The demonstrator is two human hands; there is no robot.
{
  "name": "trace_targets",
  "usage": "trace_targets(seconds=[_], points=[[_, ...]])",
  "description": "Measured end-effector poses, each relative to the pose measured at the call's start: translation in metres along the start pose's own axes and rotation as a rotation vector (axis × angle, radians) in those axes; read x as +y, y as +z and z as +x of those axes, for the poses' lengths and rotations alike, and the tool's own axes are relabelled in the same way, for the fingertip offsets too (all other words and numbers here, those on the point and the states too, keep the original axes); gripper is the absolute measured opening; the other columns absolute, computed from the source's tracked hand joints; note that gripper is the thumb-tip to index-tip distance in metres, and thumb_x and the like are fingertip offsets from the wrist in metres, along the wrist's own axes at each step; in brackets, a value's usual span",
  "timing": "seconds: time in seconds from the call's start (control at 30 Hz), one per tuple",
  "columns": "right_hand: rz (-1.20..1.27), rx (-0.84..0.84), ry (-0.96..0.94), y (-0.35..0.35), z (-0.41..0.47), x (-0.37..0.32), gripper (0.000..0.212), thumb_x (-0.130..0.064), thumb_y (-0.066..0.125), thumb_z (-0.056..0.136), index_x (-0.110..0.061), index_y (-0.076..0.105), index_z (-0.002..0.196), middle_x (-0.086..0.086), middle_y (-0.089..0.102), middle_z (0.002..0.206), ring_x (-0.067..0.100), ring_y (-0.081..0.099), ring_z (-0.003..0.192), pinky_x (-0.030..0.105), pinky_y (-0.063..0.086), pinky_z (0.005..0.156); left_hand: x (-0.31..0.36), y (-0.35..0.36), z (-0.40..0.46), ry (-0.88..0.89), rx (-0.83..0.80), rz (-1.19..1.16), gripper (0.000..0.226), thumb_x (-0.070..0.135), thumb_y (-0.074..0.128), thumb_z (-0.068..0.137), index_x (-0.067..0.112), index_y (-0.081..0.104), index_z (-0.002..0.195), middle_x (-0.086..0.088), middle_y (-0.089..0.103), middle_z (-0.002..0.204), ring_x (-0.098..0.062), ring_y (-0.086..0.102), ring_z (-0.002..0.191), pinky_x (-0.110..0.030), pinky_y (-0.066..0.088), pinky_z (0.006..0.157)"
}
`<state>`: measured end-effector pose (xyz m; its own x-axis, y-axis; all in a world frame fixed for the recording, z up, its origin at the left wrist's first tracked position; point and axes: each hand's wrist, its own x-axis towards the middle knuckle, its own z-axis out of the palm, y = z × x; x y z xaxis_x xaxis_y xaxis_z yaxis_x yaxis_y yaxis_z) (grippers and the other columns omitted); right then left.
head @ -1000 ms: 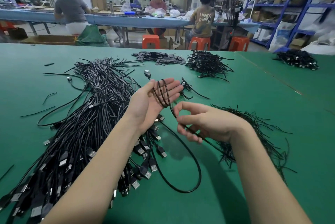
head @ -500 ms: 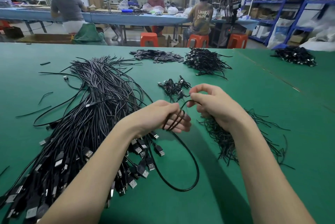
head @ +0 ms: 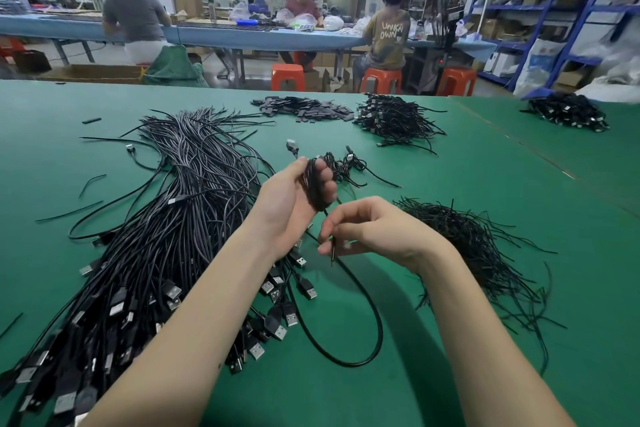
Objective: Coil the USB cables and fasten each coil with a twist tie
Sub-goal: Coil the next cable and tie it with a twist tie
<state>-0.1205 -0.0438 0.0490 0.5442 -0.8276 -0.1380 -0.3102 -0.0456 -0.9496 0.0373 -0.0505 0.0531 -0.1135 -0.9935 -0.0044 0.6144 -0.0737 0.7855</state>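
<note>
Head view: the green table point(head: 450, 184) carries a big cable heap point(head: 145, 253) on the left and the tie pile point(head: 478, 253) on the right, just beyond the right wrist. Between them the left hand point(head: 294, 205) grips a partly wound coil point(head: 316, 187), its loops running roughly upright. The free cable point(head: 367, 319) hangs from the coil's lower end toward the right hand point(head: 374, 231), which pinches it just below and sits nearer to the ties.

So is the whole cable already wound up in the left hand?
No, the left hand grips a partial coil, while a long loop of the cable lies on the table.
</note>
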Motion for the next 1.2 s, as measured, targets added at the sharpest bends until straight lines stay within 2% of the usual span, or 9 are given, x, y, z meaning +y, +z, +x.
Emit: trace_targets(seconds=[0.13, 0.27, 0.37, 0.47, 0.63, 0.77, 0.9, 1.03, 1.2], points=[[-0.007, 0.097, 0.055, -0.006, 0.003, 0.009, 0.026, 0.002, 0.057, 0.095, -0.014, 0.074, 0.085, 0.018, 0.075, 0.110, 0.024, 0.072, 0.104, 0.038, 0.059, 0.094, 0.001, -0.001, -0.002, -0.042, -0.034, -0.047, 0.038, 0.029, 0.027, 0.109, 0.018, 0.039, 0.075, 0.007, 0.024, 0.060, -0.009, 0.022, 0.049, -0.023, 0.029, 0.052], [0.470, 0.213, -0.030, -0.013, 0.005, 0.007, 0.016, -0.018, 0.067, 0.096, -0.012, 0.068, 0.111, 0.006, 0.075, 0.103, 0.017, 0.071, 0.080, 0.027, 0.056, 0.066, 0.002, -0.004, -0.006, -0.115, -0.162, -0.086, 0.040, 0.034, 0.031, 0.108, 0.020, 0.036, 0.072, 0.007, 0.018, 0.062, -0.010, 0.013, 0.052, -0.022, 0.026, 0.051], [0.254, 0.346, -0.109, -0.013, 0.005, 0.004, 0.015, -0.021, 0.075, 0.090, -0.017, 0.075, 0.104, -0.003, 0.074, 0.084, 0.008, 0.063, 0.068, 0.021, 0.051, 0.060, -0.003, -0.001, -0.007, -0.112, -0.195, 0.015, 0.039, 0.034, 0.033, 0.108, 0.019, 0.036, 0.072, 0.007, 0.020, 0.062, -0.010, 0.022, 0.050, -0.022, 0.032, 0.053], [0.017, 0.549, -0.175, -0.008, 0.008, 0.002, 0.009, -0.016, 0.079, 0.086, -0.024, 0.077, 0.089, -0.009, 0.074, 0.071, 0.002, 0.061, 0.059, 0.016, 0.049, 0.055, -0.012, 0.004, -0.003, 0.024, -0.099, 0.258, 0.039, 0.028, 0.029, 0.110, 0.018, 0.036, 0.073, 0.005, 0.029, 0.059, -0.012, 0.036, 0.052, -0.027, 0.036, 0.061], [0.068, 0.683, -0.227, -0.004, 0.013, 0.000, 0.009, -0.015, 0.078, 0.087, -0.022, 0.080, 0.090, -0.004, 0.076, 0.073, 0.005, 0.066, 0.059, 0.026, 0.059, 0.063, -0.025, -0.006, -0.001, 0.434, 0.096, 1.107, 0.043, 0.034, 0.028, 0.109, 0.018, 0.049, 0.074, 0.009, 0.058, 0.071, -0.002, 0.052, 0.064, -0.019, 0.041, 0.068], [0.049, 0.711, -0.252, -0.004, 0.012, 0.003, 0.014, -0.020, 0.077, 0.087, -0.033, 0.080, 0.084, -0.005, 0.078, 0.079, 0.010, 0.073, 0.071, 0.044, 0.062, 0.083, -0.030, -0.005, 0.000, 0.428, 0.046, 1.058, 0.036, 0.030, 0.032, 0.108, 0.009, 0.055, 0.091, -0.012, 0.068, 0.084, -0.024, 0.072, 0.077, -0.045, 0.060, 0.072], [0.043, 0.734, -0.278, 0.000, 0.014, 0.001, 0.013, -0.024, 0.076, 0.087, -0.034, 0.080, 0.082, -0.009, 0.078, 0.080, 0.012, 0.076, 0.077, 0.046, 0.061, 0.086, -0.030, 0.000, -0.003, 0.470, 0.004, 1.062, 0.025, 0.025, 0.032, 0.108, 0.007, 0.048, 0.101, -0.008, 0.069, 0.089, -0.023, 0.073, 0.064, -0.044, 0.059, 0.055], [0.051, 0.763, -0.304, 0.002, 0.015, -0.002, 0.015, -0.020, 0.076, 0.088, -0.033, 0.079, 0.080, -0.007, 0.078, 0.078, 0.015, 0.077, 0.074, 0.046, 0.062, 0.080, -0.030, 0.000, -0.002, 0.379, -0.008, 1.090, 0.023, 0.024, 0.032, 0.108, 0.006, 0.046, 0.107, -0.017, 0.069, 0.088, -0.034, 0.070, 0.070, -0.052, 0.056, 0.066], [0.105, 0.726, -0.322, 0.001, 0.011, -0.008, 0.015, -0.013, 0.075, 0.089, -0.028, 0.078, 0.087, 0.003, 0.079, 0.091, 0.014, 0.076, 0.072, 0.032, 0.060, 0.071, -0.024, 0.001, -0.003, 0.261, -0.138, 0.911, 0.029, 0.017, 0.027, 0.109, 0.011, 0.052, 0.124, -0.010, 0.068, 0.109, -0.016, 0.066, 0.076, -0.026, 0.048, 0.060]])
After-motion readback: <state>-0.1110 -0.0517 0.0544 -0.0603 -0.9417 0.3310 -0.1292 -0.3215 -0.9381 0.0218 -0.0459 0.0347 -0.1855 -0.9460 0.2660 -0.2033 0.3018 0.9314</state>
